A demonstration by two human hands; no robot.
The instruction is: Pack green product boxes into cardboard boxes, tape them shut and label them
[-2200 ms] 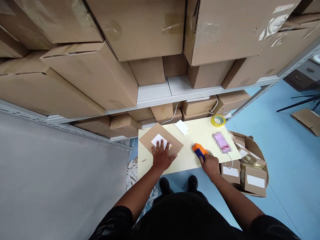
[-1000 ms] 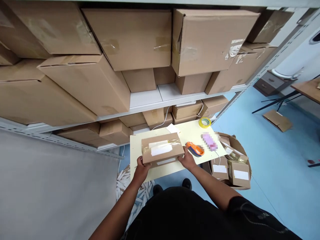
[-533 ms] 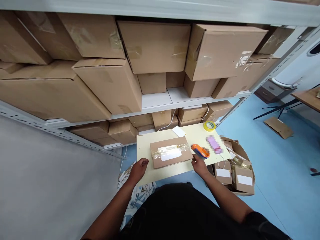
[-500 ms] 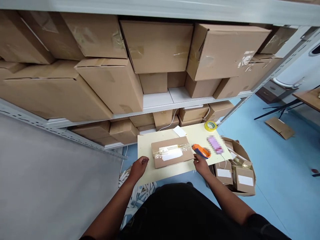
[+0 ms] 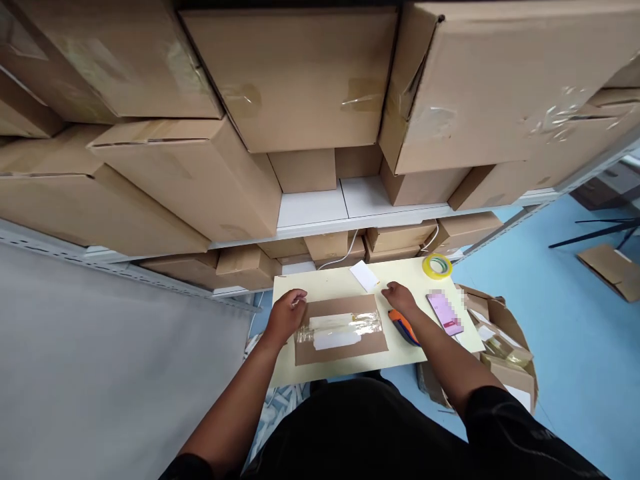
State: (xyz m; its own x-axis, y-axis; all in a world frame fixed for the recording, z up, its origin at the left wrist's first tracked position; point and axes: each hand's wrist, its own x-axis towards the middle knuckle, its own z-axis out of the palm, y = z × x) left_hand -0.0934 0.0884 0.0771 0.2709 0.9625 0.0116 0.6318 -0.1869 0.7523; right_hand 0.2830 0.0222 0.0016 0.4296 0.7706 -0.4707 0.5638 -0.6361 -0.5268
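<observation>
A flat cardboard box [image 5: 345, 306] lies on a pale yellow tabletop [image 5: 320, 285], with shiny clear tape and white labels across its top. My left hand [image 5: 289, 315] is at the box's far left corner, its fingers curled in and no object visible in them. Just beyond the far right corner is my right hand [image 5: 400, 297], closed like a fist, near a white card [image 5: 365, 275]. Below that wrist lies an orange and blue hand tool [image 5: 401, 325], partly covered by my forearm.
A roll of yellow tape [image 5: 427, 268] and a phone [image 5: 444, 313] lie on the table's right side. Shelves [image 5: 320, 226] packed with cardboard boxes rise ahead. At the lower right stands a large open carton [image 5: 530, 373] holding labelled parcels. A grey wall [image 5: 125, 360] is at left.
Both hands have moved forward, from the box's near sides to its far corners. My right forearm now covers part of the orange tool. The view has shifted closer to the shelves.
</observation>
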